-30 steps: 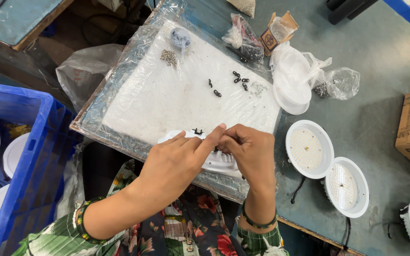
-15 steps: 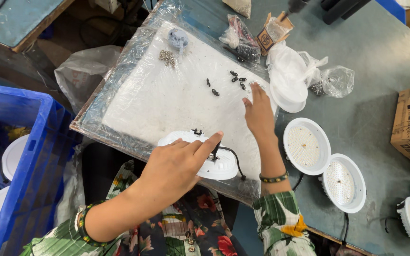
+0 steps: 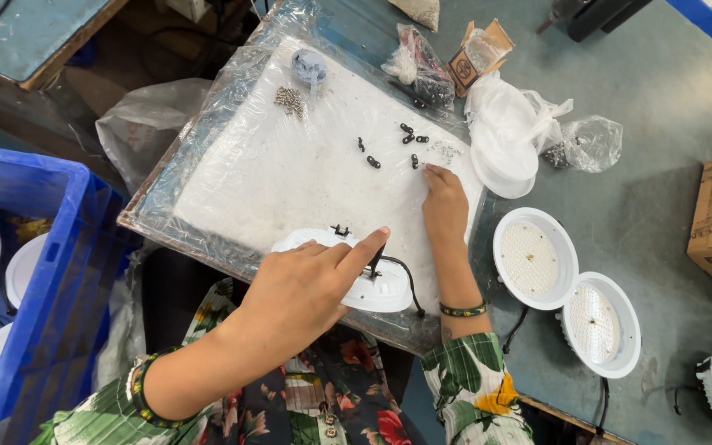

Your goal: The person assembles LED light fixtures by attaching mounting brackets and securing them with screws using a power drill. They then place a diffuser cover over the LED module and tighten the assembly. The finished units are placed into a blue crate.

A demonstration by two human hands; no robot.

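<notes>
Left hand (image 3: 302,284) lies flat on the white lamp (image 3: 356,276), fingers (image 3: 364,247) spread, pinning rather than gripping; forefinger points at its black lead (image 3: 405,280). Right hand (image 3: 445,206) reaches up the board (image 3: 290,165), fingertips (image 3: 432,171) pinched loosely beside small black clips (image 3: 409,136); whether one is held, cannot tell. Lamp looks light, stiff plastic, probably slick on the film wrap; best taken by the rim. Clips are tiny and likely to roll. Board edge is just below the left palm. Open white surface above the left fingers.
</notes>
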